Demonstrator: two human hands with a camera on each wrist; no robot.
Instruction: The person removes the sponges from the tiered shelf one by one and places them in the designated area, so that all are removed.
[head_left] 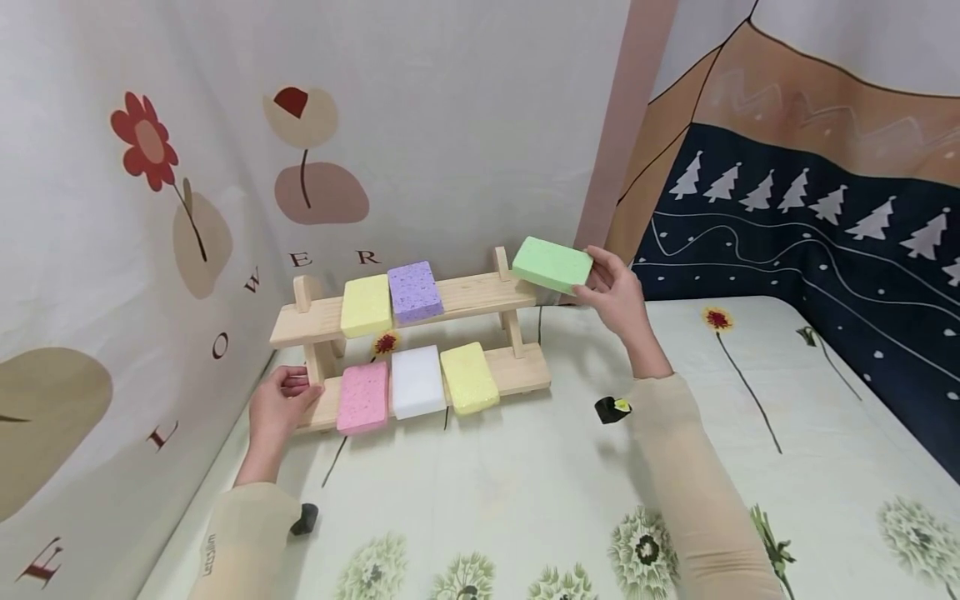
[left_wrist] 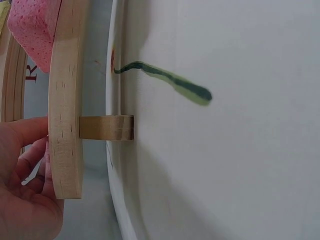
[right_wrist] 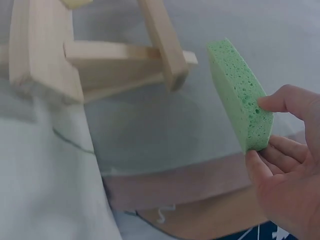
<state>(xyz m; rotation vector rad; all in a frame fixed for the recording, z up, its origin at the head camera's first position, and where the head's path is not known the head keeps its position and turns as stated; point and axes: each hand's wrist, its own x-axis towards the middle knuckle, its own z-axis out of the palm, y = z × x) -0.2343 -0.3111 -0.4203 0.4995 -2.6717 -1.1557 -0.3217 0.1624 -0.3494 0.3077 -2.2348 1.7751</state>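
A two-tier wooden shelf (head_left: 474, 293) stands near the back curtain. My left hand (head_left: 279, 406) grips the left end of its lower board (left_wrist: 67, 125). My right hand (head_left: 617, 293) pinches one end of a green sponge (head_left: 552, 264), thumb on one side and fingers on the other. That sponge (right_wrist: 240, 95) is in the air beside the right end of the upper board, apart from the wood in the right wrist view. On the upper board sit a yellow sponge (head_left: 367, 305) and a purple sponge (head_left: 416, 292). Pink (head_left: 363, 398), white (head_left: 417, 382) and yellow (head_left: 470, 378) sponges lean along the lower board.
Upright pegs (head_left: 502, 263) rise near both ends of the upper board. A printed curtain (head_left: 480, 125) hangs right behind the shelf, and a dark tree-patterned cloth (head_left: 810, 242) is on the right. The shelf stands on a pale flower-print cloth (head_left: 510, 483).
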